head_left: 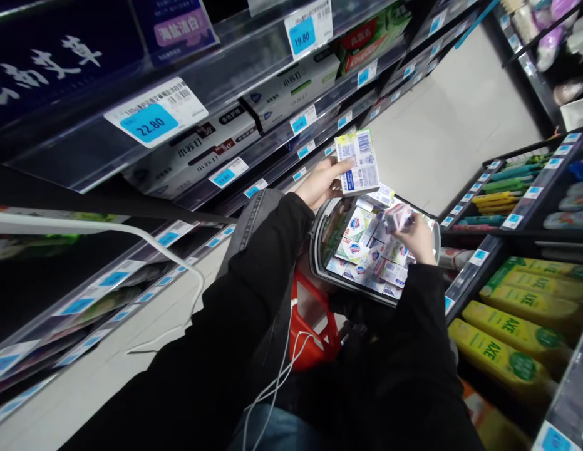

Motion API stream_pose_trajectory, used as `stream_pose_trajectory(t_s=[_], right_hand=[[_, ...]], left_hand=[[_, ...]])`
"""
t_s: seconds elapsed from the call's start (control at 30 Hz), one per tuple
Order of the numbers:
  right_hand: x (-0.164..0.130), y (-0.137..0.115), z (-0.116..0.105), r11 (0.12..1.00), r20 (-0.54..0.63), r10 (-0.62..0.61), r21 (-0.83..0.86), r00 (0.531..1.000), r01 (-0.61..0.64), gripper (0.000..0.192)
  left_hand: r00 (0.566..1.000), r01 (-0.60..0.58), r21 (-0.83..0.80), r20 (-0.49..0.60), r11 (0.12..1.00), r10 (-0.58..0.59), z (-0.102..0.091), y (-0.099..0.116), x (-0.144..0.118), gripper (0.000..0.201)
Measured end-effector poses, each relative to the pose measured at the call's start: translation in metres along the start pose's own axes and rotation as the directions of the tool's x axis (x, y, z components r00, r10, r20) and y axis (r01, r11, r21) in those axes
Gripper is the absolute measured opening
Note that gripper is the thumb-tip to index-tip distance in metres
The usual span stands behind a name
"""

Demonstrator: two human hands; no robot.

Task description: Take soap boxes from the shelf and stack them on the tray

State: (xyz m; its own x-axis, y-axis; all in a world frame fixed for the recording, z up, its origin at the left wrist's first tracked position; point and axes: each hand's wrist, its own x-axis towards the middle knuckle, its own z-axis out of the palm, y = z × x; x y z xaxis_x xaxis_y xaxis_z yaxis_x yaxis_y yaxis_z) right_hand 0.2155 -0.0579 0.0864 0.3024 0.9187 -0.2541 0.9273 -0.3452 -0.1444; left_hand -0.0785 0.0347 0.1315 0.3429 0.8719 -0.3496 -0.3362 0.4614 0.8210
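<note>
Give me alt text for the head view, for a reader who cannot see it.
In a shop aisle, the left hand holds up a small white box while the right hand grips a pink-white pack over a grey basket of soap boxes. Price-tagged shelves flank both sides.

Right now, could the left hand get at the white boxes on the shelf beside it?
Probably yes, but not freely. The left hand already holds a small box close to the shelf with the white boxes, and nothing stands between; it would first have to put that box down.
</note>
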Motion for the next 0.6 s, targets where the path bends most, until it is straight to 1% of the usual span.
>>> stream_pose_trajectory(t_s=[0.03, 0.07, 0.1, 0.17, 0.27, 0.4, 0.53, 0.6], right_hand=[[-0.010, 0.002, 0.002, 0.990, 0.018, -0.128, -0.052, 0.992, 0.129, 0.062], [-0.020, 0.002, 0.005, 0.967, 0.042, -0.227, -0.112, 0.973, 0.231, 0.060], [-0.027, 0.002, 0.009, 0.939, 0.061, -0.293, -0.172, 0.954, 0.299, 0.057], [-0.034, -0.001, 0.018, 0.896, 0.073, -0.356, -0.255, 0.932, 0.362, 0.051], [-0.031, -0.006, 0.026, 0.881, 0.060, -0.385, -0.272, 0.921, 0.386, 0.052], [-0.018, -0.007, 0.032, 0.886, 0.032, -0.417, -0.206, 0.908, 0.415, 0.054], [-0.013, -0.004, 0.039, 0.915, 0.055, -0.387, -0.098, 0.920, 0.391, 0.054], [-0.015, -0.002, 0.037, 0.927, 0.040, -0.372, -0.029, 0.927, 0.373, 0.056]], left_hand=[[1.000, 0.005, 0.002, 0.012, 1.000, -0.005, 0.001, 0.001, -0.001, 0.039], [1.000, 0.008, 0.001, 0.027, 1.000, -0.008, 0.002, 0.002, -0.001, 0.038], [0.999, 0.008, 0.001, 0.040, 1.000, -0.008, 0.002, 0.002, -0.002, 0.038], [0.999, 0.003, 0.005, 0.052, 1.000, -0.003, 0.002, 0.001, -0.001, 0.038], [0.999, 0.003, 0.022, 0.054, 1.000, -0.004, 0.001, -0.002, 0.000, 0.039], [0.999, -0.001, 0.055, 0.042, 0.999, -0.002, 0.000, -0.004, 0.002, 0.038], [0.999, 0.013, 0.081, 0.034, 0.997, -0.016, 0.000, -0.001, 0.000, 0.037], [0.999, 0.022, 0.116, 0.040, 0.993, -0.027, 0.001, 0.000, 0.000, 0.037]])
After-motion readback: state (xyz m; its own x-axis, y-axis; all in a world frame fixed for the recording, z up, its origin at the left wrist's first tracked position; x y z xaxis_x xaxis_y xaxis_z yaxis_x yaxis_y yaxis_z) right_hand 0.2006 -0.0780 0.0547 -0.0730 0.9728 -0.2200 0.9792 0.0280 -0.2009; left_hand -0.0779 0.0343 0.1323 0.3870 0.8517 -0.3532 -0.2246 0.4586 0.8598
